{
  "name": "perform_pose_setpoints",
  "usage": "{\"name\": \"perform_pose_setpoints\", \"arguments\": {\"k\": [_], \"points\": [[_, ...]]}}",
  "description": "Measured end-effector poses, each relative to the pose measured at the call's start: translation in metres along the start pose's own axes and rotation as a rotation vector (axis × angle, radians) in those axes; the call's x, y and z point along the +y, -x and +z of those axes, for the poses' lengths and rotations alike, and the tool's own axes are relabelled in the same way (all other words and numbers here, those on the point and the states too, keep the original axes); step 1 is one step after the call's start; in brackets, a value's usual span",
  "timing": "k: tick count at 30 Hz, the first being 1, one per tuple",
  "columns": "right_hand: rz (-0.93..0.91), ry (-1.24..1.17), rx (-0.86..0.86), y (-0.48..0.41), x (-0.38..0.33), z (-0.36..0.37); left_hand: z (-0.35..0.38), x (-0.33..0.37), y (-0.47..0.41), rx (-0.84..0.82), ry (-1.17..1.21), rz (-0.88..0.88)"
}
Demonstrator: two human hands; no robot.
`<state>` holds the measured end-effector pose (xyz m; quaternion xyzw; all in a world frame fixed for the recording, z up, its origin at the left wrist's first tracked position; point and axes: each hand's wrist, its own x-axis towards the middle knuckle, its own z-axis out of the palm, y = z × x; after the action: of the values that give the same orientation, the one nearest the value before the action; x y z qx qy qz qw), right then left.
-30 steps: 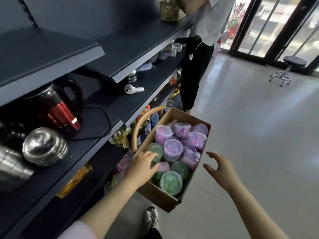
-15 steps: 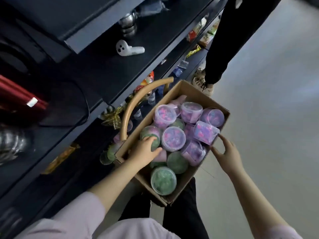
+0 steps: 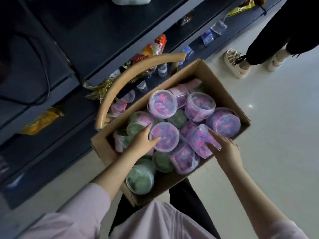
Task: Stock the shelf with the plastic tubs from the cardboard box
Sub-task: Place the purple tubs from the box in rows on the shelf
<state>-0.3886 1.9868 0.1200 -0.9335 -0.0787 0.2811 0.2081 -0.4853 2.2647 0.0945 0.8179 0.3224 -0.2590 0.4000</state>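
An open cardboard box (image 3: 222,87) sits on the floor beside the dark shelf (image 3: 72,49), filled with several clear-lidded plastic tubs, some purple-pink, some green. My left hand (image 3: 144,141) curls around the left side of a round purple tub (image 3: 164,136) in the box's middle, thumb on its lid. My right hand (image 3: 224,147) grips a tilted purple tub (image 3: 201,140) at the box's right edge, fingers on its lid. A green tub (image 3: 139,181) lies at the near corner.
A curved tan box flap (image 3: 120,83) arches over the box's shelf side. The lowest shelf level holds a few purple tubs (image 3: 120,105), small bottles and snack packets. Another person's legs and pale shoes (image 3: 236,63) stand at the upper right on the light floor.
My view dropped toward the box. My left hand moved from the box's edge onto the round purple tub. My right hand came from beside the box onto the tilted purple tub.
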Motion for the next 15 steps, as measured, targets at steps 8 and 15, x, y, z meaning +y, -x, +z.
{"name": "perform_pose_setpoints", "arguments": {"k": [8, 15], "points": [[0.029, -0.039, -0.024, -0.006, 0.007, -0.002, 0.035, 0.013, -0.005, 0.146, 0.116, -0.087], [-0.163, -0.134, 0.102, 0.024, -0.037, -0.015, -0.008, -0.003, 0.054, 0.358, 0.352, -0.094]]}}
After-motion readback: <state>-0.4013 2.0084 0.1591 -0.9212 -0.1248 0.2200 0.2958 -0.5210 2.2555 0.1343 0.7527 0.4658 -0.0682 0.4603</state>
